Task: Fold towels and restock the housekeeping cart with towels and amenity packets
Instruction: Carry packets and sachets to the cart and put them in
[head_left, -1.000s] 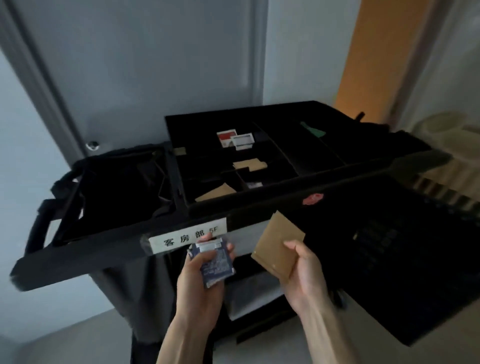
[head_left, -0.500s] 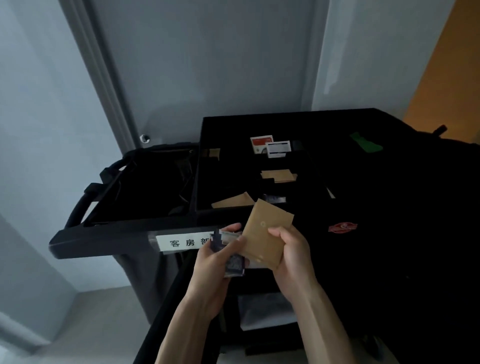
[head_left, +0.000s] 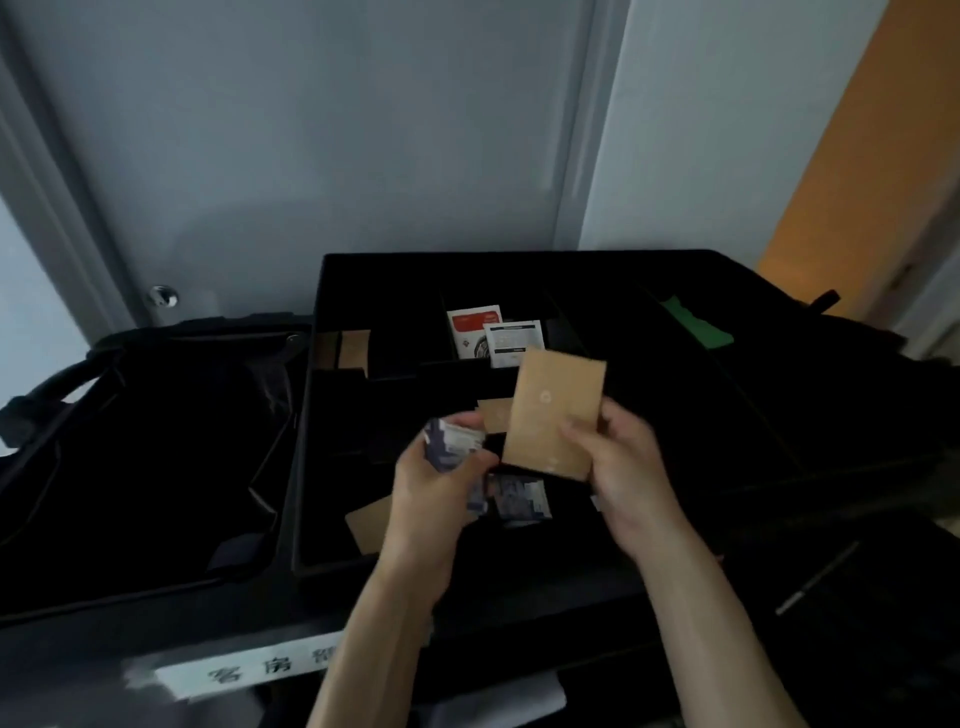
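While right hand (head_left: 623, 467) fingers pinch the kraft packet (head_left: 556, 415), lower it flat onto matching packets (head_left: 496, 413) beneath; left hand (head_left: 436, 488) grips blue sachets (head_left: 452, 441)

Dim, cool light over the whole scene. A pale grey-blue wall panel (head_left: 291, 130) filled the upper view, bounded on the left by a slanting grey door frame (head_left: 49, 208). A small round metal fitting (head_left: 163, 296) sat low on the panel. A vertical trim strip (head_left: 582, 130) divided it from a lighter wall section (head_left: 717, 124). Far right, an orange surface (head_left: 893, 156) glowed warmly.
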